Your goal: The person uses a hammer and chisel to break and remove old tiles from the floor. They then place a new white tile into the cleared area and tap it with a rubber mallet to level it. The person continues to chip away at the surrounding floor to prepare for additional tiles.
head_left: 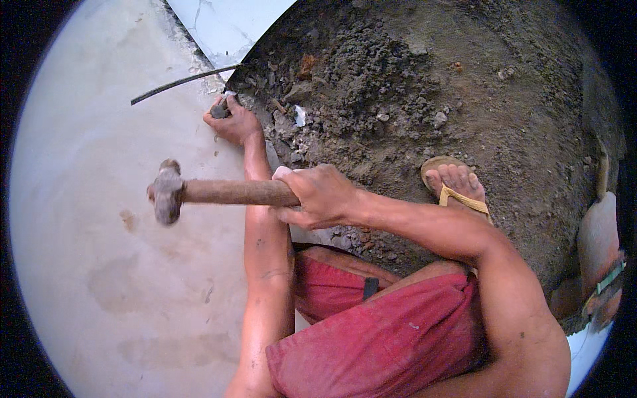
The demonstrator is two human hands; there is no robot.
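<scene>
My right hand is wrapped round the wooden handle of a hammer. Its metal head, slightly smeared, hangs to the left over the pale slab, and the handle crosses above my left forearm. Farther off, my left hand is closed at the slab's edge, where slab and dirt meet. Between its fingers shows a dark grey, blunt-ended piece; most of it is hidden, so its kind cannot be made out. Just beyond that hand lies a thin dark rod, slightly curved.
Loose dark soil with stones and rubble is heaped right of the slab. A small white chip lies in it. My sandalled foot rests on the dirt. White, marbled tile lies at the top. A shovel-like blade stands far right.
</scene>
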